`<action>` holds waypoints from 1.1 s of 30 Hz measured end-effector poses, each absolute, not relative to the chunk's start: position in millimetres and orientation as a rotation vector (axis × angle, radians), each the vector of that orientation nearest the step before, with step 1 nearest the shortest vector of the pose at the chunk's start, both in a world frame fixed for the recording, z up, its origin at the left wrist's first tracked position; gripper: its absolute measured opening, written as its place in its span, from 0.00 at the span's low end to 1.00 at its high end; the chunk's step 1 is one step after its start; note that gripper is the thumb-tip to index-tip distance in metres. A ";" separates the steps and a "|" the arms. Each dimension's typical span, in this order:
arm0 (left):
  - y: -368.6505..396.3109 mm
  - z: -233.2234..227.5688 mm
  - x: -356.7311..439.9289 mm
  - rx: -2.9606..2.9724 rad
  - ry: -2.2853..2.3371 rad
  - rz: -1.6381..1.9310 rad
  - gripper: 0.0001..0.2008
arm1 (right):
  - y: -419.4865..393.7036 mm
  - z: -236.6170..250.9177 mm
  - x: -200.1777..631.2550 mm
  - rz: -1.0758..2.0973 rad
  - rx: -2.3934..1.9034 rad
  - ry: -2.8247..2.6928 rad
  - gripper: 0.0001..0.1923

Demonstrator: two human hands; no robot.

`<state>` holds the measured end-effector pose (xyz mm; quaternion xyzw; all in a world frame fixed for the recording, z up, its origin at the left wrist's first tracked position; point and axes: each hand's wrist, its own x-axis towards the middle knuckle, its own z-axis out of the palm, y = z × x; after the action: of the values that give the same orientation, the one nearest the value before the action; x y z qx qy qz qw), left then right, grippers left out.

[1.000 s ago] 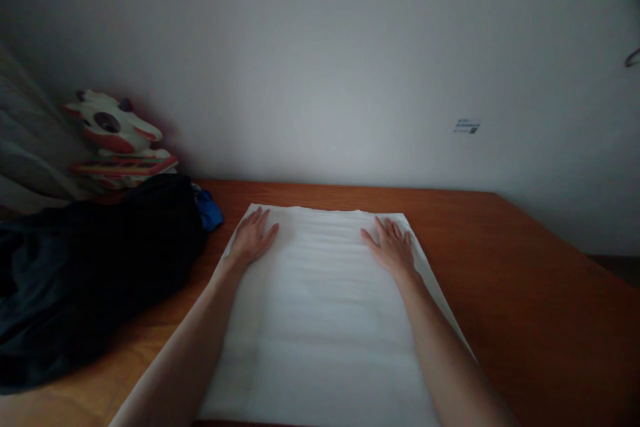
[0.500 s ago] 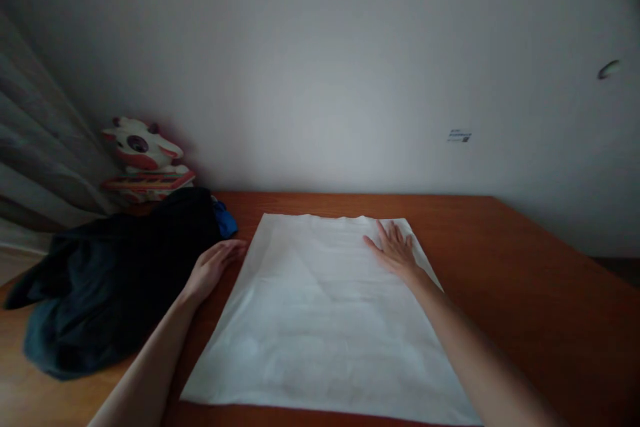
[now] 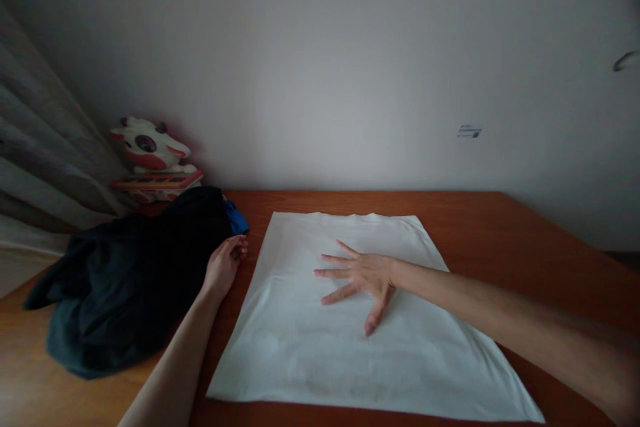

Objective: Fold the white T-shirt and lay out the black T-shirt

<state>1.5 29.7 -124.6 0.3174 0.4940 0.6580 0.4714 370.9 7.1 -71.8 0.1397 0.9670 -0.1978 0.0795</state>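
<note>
A white cloth lies spread almost flat on the brown wooden table, with faint creases across it. My right hand rests palm down near its middle, fingers spread wide and pointing left. Just off the cloth's left edge is my left hand, its fingers loosely curled together and nothing visible in them. That hand lies beside a heap of dark clothing, close to a small blue piece of fabric.
Behind the dark heap, a cow-shaped toy with a keyboard stands against the wall. A curtain hangs at the left. The wooden table extends right of the cloth.
My right hand has moved from the cloth's far right corner towards its middle and turned to point left. My left hand has rolled and its fingers have curled in. The view has shifted slightly.
</note>
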 end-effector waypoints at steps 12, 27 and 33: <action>33.9 -123.8 6.6 0.822 1.176 1.624 0.14 | 3.2 -84.7 371.0 -0.744 0.557 2.887 0.46; 32.0 -116.8 3.7 0.682 1.137 1.688 0.07 | 0.6 -116.0 398.4 -0.443 1.609 2.558 0.48; 31.9 -123.9 1.0 0.818 1.225 1.684 0.09 | 5.0 -129.8 426.1 -0.314 2.126 2.200 0.45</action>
<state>1.0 31.9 -123.9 0.3289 0.4926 0.6770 0.4368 426.1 5.0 -129.8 0.6909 0.7150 -0.1019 0.0328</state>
